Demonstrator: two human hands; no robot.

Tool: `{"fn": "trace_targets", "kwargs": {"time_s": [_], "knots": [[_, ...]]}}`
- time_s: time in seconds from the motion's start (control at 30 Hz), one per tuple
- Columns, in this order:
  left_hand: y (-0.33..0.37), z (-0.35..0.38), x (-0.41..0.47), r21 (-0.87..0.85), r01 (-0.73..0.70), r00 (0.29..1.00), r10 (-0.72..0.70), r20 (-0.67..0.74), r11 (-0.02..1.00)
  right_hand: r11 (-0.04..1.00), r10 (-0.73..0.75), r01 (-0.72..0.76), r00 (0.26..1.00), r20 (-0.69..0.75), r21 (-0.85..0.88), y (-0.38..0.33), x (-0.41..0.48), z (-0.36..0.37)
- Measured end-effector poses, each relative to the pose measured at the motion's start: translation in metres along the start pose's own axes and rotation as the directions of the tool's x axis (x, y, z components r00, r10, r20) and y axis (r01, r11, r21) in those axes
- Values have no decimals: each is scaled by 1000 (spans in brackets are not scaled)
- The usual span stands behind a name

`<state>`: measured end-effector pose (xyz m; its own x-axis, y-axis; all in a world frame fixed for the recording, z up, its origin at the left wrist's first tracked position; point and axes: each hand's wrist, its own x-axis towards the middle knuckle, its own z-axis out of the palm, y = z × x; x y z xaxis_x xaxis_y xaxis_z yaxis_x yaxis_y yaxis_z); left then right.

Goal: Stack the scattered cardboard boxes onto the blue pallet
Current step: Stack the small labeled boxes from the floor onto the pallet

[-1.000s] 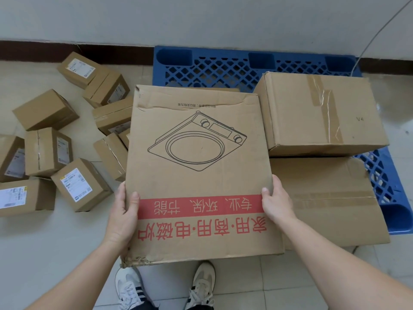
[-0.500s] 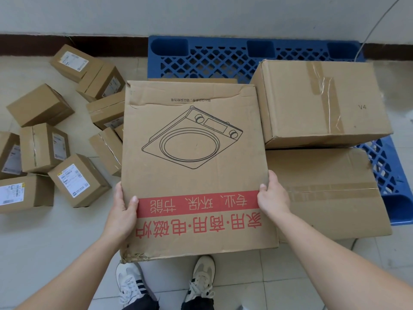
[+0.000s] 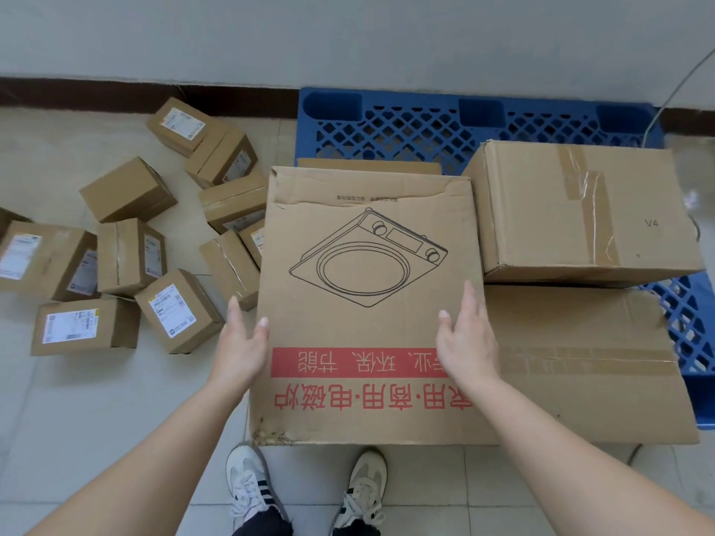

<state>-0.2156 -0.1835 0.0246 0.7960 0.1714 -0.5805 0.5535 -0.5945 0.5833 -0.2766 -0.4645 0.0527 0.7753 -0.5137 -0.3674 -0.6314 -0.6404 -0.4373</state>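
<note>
Indoors, tiled floor (image 3: 77, 419) meets grey wall (image 3: 348, 36); left hand (image 3: 240, 346) and right hand (image 3: 466, 342) spread wide.

Pallet (image 3: 406, 125) against the wall (image 3: 348, 32). Induction-cooker carton (image 3: 367, 303) over its left part; taped box (image 3: 580, 210) at right, behind a flattened carton (image 3: 580, 373). Small parcels (image 3: 127, 257) scattered on the floor (image 3: 77, 419), left.

Pale tiled floor (image 3: 77, 419), grey wall (image 3: 348, 32), dark skirting board (image 3: 77, 90), thin cable (image 3: 684, 83)
</note>
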Motion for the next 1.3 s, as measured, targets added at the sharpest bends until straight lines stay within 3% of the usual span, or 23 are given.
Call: {"fn": "trace_targets", "kwargs": {"time_s": [0.2,0.4,0.6,0.83,1.07,1.3], "knots": [[24,-59,7,-104,-14,996,5,-86,994,985,-126,123,992,22,122,-97,-6,3],[13,-132,35,-178,0,986,-30,-165,984,957,-265,257,963,47,136,-201,-9,28],[-22,-207,85,-262,21,972,-81,-221,965,918,-376,359,923,82,167,-295,-9,84],[-76,-272,150,-340,113,963,-187,-194,934,921,-384,364,909,164,140,-382,-15,177],[-130,-291,208,-305,153,962,-213,-173,940,950,-312,309,911,269,52,-425,-6,273],[-194,-245,266,-321,236,960,-271,-69,917,959,-263,282,876,403,13,-398,25,365]]}}
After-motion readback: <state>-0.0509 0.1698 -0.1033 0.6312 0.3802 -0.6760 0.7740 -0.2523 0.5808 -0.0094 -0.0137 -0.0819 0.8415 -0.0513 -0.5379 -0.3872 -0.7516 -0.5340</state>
